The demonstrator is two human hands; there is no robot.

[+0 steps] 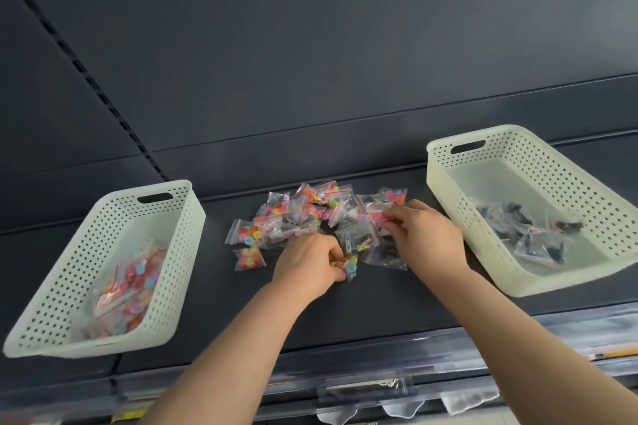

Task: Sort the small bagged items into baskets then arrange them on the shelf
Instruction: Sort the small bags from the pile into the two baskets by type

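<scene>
Both curled, pinching: left hand [310,266] bag [351,265], right hand [426,235] pile [286,214]

open shelf [211,272] lanes either side of bag pile [303,214], left basket [190,221] & right basket [443,190] walls flank, back panel [310,79] behind

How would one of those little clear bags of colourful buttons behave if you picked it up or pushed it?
Probably floppy: the small clear plastic bag of colourful buttons looks thin and crinkled. Likely light, since the left hand pinches a similar bag with just its fingers. Pushed, it should slide flat on the smooth dark shelf, not roll.
</scene>
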